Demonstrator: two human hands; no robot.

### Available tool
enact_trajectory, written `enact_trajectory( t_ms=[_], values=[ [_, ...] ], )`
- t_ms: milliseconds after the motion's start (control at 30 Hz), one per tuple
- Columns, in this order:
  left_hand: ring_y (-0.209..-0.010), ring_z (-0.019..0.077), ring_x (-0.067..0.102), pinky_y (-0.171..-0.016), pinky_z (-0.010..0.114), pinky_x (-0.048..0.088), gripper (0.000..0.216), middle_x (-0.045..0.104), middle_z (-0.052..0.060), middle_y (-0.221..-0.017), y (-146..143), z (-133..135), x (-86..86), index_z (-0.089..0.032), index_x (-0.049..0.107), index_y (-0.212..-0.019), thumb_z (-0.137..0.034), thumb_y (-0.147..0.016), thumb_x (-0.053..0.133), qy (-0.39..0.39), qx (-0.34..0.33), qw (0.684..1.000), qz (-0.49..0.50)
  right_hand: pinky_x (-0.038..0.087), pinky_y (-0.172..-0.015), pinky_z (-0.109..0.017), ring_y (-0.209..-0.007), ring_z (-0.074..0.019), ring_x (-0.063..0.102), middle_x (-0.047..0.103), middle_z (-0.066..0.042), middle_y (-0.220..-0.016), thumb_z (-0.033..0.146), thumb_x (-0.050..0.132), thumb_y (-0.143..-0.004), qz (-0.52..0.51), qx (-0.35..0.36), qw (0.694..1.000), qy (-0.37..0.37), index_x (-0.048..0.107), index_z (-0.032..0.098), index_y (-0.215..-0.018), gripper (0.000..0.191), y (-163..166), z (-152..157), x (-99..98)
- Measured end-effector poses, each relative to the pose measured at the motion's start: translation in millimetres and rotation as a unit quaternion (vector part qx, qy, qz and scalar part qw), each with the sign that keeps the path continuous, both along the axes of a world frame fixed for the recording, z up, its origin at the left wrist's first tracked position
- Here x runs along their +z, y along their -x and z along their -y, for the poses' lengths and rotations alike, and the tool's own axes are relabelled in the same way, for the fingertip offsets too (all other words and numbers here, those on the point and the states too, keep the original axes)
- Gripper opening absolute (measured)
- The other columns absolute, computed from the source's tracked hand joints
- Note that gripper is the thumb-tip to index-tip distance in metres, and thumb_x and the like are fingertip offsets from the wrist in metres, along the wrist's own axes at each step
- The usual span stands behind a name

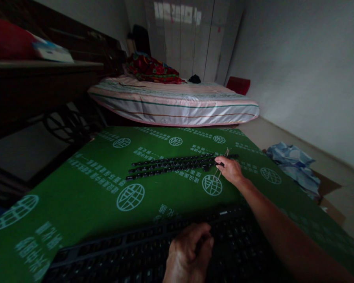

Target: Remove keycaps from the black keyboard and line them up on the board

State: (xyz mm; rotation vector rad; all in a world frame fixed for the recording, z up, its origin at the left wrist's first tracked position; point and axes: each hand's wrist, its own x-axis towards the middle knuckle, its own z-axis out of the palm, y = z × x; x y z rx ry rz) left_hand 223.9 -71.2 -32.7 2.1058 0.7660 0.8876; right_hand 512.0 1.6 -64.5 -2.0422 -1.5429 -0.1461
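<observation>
My right hand (230, 169) reaches over the far right part of the green sheet, its thumb and fingers pinched on a thin wire keycap puller (226, 153). The wire sticks out above and below the fingers. Beside that hand, loose black keycaps (165, 166) lie in three long rows. A black keyboard (153, 243) lies close to me, with bare key positions along its left and far parts and keys still on at the right. My left hand (190, 249) is over the keyboard's middle, fingers curled in towards the thumb. Whatever it may hold is hidden.
The green sheet (85, 204) with white globe prints covers the table. Beyond it stands a bed (177, 104) with a striped cover. A dark wooden desk (47, 70) is at the left. Blue-white cloth (292, 157) and cardboard (327, 182) lie on the right-hand floor.
</observation>
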Motion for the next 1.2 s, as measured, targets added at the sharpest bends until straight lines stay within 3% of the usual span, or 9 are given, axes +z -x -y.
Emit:
enact_trajectory(
  t_ms=[333, 500, 667, 767, 933, 1067, 1200],
  values=[
    [-0.066, 0.0117, 0.067, -0.062, 0.015, 0.053, 0.017, 0.071, -0.001, -0.074, -0.5, 0.1, 6.5, -0.022, 0.066, -0.088, -0.013, -0.076, 0.057, 0.028, 0.003, 0.999, -0.016, 0.051, -0.073, -0.028, -0.082, -0.0174, 0.066, 0.071, 0.003, -0.090, 0.019, 0.062, -0.073, -0.010, -0.008, 1.000, -0.011, 0.063, 0.030, -0.094, 0.024, 1.6, 0.8, 1.0],
    [-0.067, 0.0120, 0.068, -0.062, 0.017, 0.053, 0.018, 0.072, -0.002, -0.076, -1.9, 2.0, 10.4, -0.022, 0.066, -0.086, -0.012, -0.075, 0.055, 0.038, 0.018, 0.999, 0.001, 0.052, -0.067, -0.028, -0.073, -0.0172, 0.066, 0.071, -0.001, -0.085, 0.035, 0.056, -0.080, -0.054, -0.032, 0.998, -0.025, 0.064, 0.026, -0.097, 0.021, -3.8, 12.6, 6.5],
    [-0.072, 0.0131, 0.069, -0.069, 0.020, 0.054, 0.018, 0.073, 0.000, -0.080, -4.3, 2.3, 8.3, -0.020, 0.067, -0.088, -0.014, -0.077, 0.054, 0.073, 0.026, 0.997, 0.020, 0.049, -0.047, -0.020, -0.045, -0.0104, 0.059, 0.064, 0.002, -0.060, 0.049, 0.046, -0.084, -0.219, 0.000, 0.976, -0.009, 0.053, 0.022, -0.122, 0.047, 1.6, 47.3, 36.3],
    [-0.073, 0.0135, 0.068, -0.072, 0.023, 0.055, 0.018, 0.073, 0.001, -0.081, -5.8, 1.7, 5.2, -0.018, 0.067, -0.089, -0.014, -0.076, 0.055, 0.098, 0.042, 0.993, 0.046, 0.043, -0.039, -0.017, -0.035, -0.0080, 0.051, 0.057, 0.005, -0.047, 0.050, 0.039, -0.086, -0.261, -0.004, 0.965, 0.019, 0.049, 0.023, -0.126, 0.050, 15.3, 75.3, 60.9],
    [-0.072, 0.0143, 0.068, -0.070, 0.025, 0.055, 0.018, 0.072, 0.001, -0.078, -9.7, -2.7, -2.8, -0.016, 0.066, -0.088, -0.015, -0.074, 0.056, 0.171, 0.067, 0.975, 0.126, 0.036, -0.034, -0.016, -0.029, -0.0066, 0.043, 0.051, 0.006, -0.040, 0.049, 0.040, -0.086, -0.269, -0.012, 0.961, 0.069, 0.060, 0.019, -0.115, 0.046, 43.3, 118.4, 88.1],
    [-0.073, 0.0155, 0.067, -0.066, 0.025, 0.055, 0.019, 0.071, 0.003, -0.077, -12.4, -6.1, -8.2, -0.016, 0.066, -0.088, -0.016, -0.071, 0.057, 0.222, 0.064, 0.957, 0.175, 0.035, -0.037, -0.017, -0.032, -0.0064, 0.042, 0.051, 0.004, -0.042, 0.050, 0.047, -0.081, -0.275, -0.004, 0.956, 0.101, 0.069, 0.015, -0.089, 0.043, 68.9, 143.1, 96.0],
    [-0.073, 0.0166, 0.066, -0.067, 0.027, 0.054, 0.019, 0.070, 0.003, -0.077, -14.1, -6.9, -8.7, -0.016, 0.067, -0.087, -0.016, -0.069, 0.059, 0.238, 0.059, 0.950, 0.191, 0.035, -0.039, -0.018, -0.035, -0.0065, 0.044, 0.054, 0.002, -0.045, 0.051, 0.048, -0.080, -0.325, 0.038, 0.938, 0.112, 0.070, 0.013, -0.077, 0.044, 94.6, 156.0, 98.3]
  ],
)
